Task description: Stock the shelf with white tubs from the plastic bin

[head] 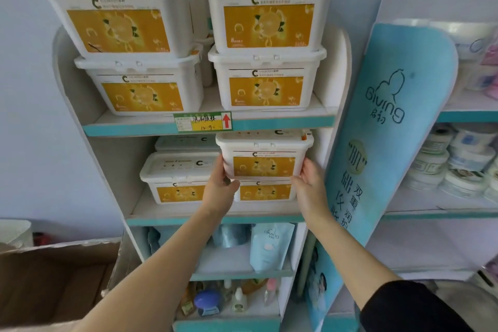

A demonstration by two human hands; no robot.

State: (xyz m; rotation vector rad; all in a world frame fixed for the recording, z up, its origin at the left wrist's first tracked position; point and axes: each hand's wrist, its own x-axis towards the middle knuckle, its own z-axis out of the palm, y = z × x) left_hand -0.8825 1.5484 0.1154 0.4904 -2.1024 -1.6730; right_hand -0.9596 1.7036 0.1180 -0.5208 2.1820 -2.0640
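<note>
Your left hand [219, 183] and right hand [310, 183] clamp the white tub [264, 159] at its 9 and 3 o'clock sides.

The left hand [219, 187] and right hand [310, 188] grip a tub [264, 162] by its sides, just above a lower tub [265, 193] on the second shelf [167, 210]. Four more tubs [266, 24] stand stacked in pairs above.

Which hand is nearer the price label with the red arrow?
Left. The left hand is below the price label; the right hand is farther right, across the held tub.
</note>
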